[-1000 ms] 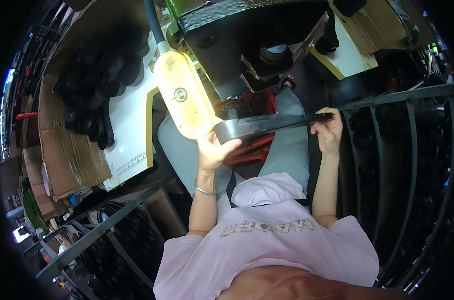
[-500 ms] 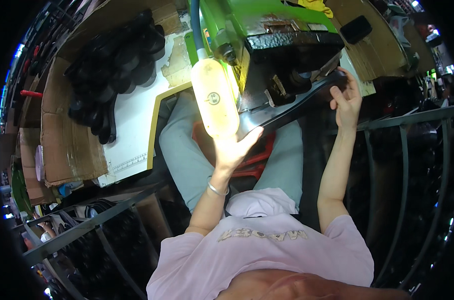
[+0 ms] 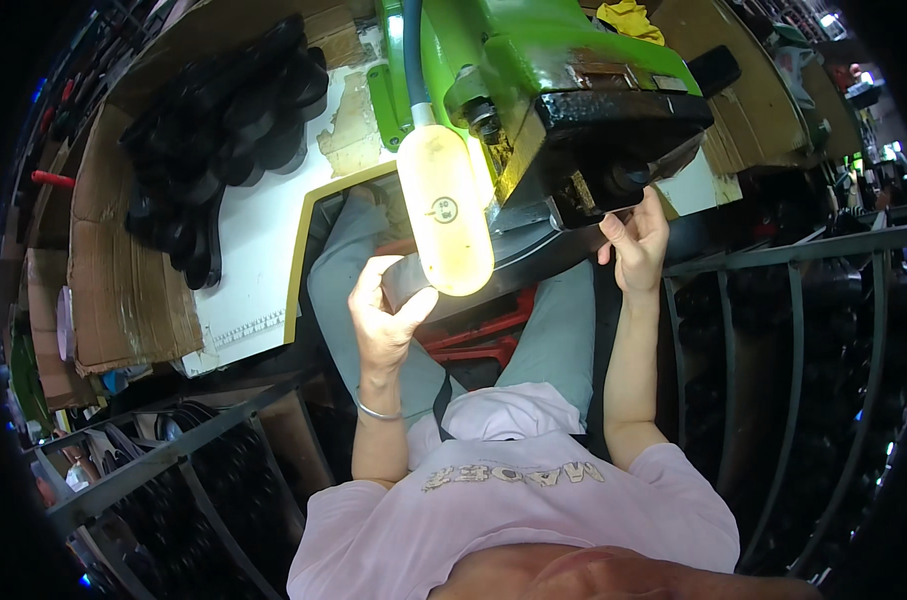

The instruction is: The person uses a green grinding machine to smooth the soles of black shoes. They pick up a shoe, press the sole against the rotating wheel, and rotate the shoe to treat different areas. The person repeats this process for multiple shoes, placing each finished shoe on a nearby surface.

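In the head view, a long black curved piece that looks like a shoe sole (image 3: pixel 534 262) spans the space between my hands, under the head of a green machine (image 3: pixel 564 65). My left hand (image 3: pixel 382 318) pinches its left end, thumb below and fingers behind. My right hand (image 3: pixel 638 245) is closed on its right part, close to the machine's dark working head (image 3: pixel 614 130). A lit oval lamp (image 3: pixel 444 215) hangs in front and hides some of the piece's left half.
Black shoe soles (image 3: pixel 234 120) lie heaped on the white tabletop (image 3: pixel 249 260) at left, beside a cardboard box wall (image 3: pixel 129 250). Metal rack rails stand at left (image 3: pixel 189 455) and right (image 3: pixel 794 255). A yellow cloth (image 3: pixel 631 20) rests on the machine.
My left hand has moved left and down, out from behind the lamp. My right hand has moved left and down, and the black piece has shifted left with them.
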`<state>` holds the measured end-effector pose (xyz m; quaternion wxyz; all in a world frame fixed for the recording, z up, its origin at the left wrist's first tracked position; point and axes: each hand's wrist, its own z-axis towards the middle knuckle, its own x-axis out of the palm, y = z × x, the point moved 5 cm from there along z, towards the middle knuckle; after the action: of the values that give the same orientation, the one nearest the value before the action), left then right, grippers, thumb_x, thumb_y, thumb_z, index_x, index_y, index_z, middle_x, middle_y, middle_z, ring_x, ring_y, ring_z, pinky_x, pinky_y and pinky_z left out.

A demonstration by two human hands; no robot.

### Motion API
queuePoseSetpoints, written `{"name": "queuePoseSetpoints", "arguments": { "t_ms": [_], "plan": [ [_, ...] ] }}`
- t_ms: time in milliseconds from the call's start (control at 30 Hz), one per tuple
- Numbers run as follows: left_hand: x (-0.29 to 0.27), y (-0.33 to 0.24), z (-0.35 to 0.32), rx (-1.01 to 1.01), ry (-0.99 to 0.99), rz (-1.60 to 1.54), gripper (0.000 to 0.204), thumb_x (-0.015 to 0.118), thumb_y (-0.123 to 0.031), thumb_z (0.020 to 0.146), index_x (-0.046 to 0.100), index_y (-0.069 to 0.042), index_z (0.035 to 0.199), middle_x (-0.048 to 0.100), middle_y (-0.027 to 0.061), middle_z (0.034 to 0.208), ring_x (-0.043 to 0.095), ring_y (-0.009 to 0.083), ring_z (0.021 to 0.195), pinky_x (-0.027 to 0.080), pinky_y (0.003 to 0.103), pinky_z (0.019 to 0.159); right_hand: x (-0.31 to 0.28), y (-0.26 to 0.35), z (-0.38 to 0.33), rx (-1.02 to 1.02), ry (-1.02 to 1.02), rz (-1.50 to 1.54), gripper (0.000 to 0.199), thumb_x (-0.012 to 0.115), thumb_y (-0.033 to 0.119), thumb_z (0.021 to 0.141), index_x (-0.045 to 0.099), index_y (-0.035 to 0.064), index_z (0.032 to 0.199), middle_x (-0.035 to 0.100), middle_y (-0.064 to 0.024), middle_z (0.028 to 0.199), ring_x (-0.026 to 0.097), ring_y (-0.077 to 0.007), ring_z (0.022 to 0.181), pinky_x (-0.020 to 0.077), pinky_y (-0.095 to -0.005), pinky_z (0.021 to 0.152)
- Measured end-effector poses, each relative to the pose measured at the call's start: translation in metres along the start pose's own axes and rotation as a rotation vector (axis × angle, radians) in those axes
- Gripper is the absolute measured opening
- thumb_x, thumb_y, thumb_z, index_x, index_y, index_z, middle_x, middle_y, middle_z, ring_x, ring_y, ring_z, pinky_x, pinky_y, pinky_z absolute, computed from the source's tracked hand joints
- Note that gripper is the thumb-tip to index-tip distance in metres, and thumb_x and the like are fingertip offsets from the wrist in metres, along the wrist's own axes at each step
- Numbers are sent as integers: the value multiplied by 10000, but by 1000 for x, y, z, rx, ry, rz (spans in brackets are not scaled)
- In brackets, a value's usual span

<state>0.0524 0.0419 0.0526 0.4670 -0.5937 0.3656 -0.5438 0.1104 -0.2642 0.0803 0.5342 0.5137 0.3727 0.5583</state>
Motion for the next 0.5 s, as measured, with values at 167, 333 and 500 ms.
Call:
{"name": "queuePoseSetpoints", "arguments": {
  "t_ms": [167,333,500],
  "plan": [
    [-12,-2,-6,-2,-37,-26,377,789,-82,730,591,-2,1041,646,39,941,603,104,852,487,252,799,14,-9,-4,39,28,27,499,731,21,792,519,-18,1242,586,-117,1109,577,-89,761,423,-158,407],
    [-48,-6,-17,-8,-41,20,392,783,-125,745,579,10,1051,642,52,946,600,113,862,480,256,823,37,-40,-19,141,56,74,549,735,-1,788,468,-43,1266,599,-121,1069,590,-100,720,438,-189,401],
    [-53,-16,-23,24,-1,149,379,780,-59,727,579,1,1042,634,54,957,600,129,878,486,267,818,40,-35,-27,104,47,119,488,694,-68,770,511,-47,1222,618,-117,991,582,-97,694,452,-194,438]
  ]
}}
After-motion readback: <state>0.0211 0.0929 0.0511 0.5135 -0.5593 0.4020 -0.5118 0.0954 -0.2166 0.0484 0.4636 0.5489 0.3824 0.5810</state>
